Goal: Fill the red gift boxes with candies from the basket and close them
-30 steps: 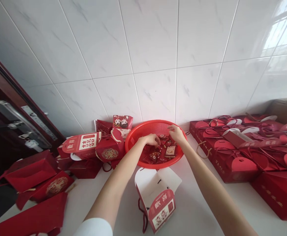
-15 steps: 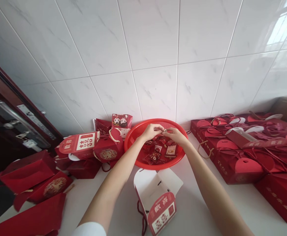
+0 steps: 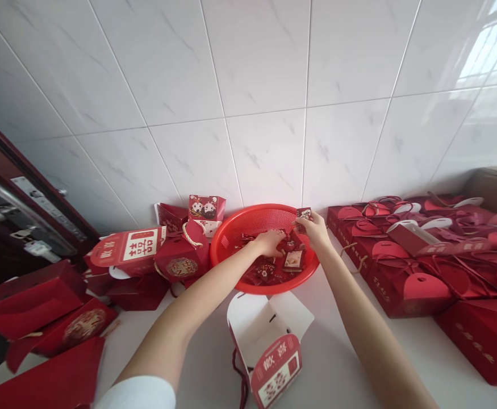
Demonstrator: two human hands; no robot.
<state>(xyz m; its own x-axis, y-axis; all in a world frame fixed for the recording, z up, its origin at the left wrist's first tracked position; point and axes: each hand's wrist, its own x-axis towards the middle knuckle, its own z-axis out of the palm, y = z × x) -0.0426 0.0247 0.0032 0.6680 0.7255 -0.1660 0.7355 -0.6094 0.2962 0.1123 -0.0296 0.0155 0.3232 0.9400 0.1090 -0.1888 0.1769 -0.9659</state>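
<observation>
A round red basket (image 3: 235, 227) sits against the tiled wall, with several small red wrapped packets (image 3: 293, 259) lying in it. My left hand (image 3: 271, 241) reaches down among the packets, fingers curled over them. My right hand (image 3: 315, 226) is raised at the basket's right rim and pinches one small red packet (image 3: 303, 213). In front of the basket an open red-and-white gift box (image 3: 269, 341) stands on the white counter, flaps up.
Red gift boxes with rope handles (image 3: 180, 258) are piled to the left of the basket, and flat red paper bags (image 3: 39, 307) lie at far left. Rows of closed red boxes (image 3: 418, 267) fill the right side. A dark door with a metal handle (image 3: 1, 210) stands at the left.
My hands had met above the basket; now they are apart. The left has dropped among the packets and the right has lifted a packet at the right rim.
</observation>
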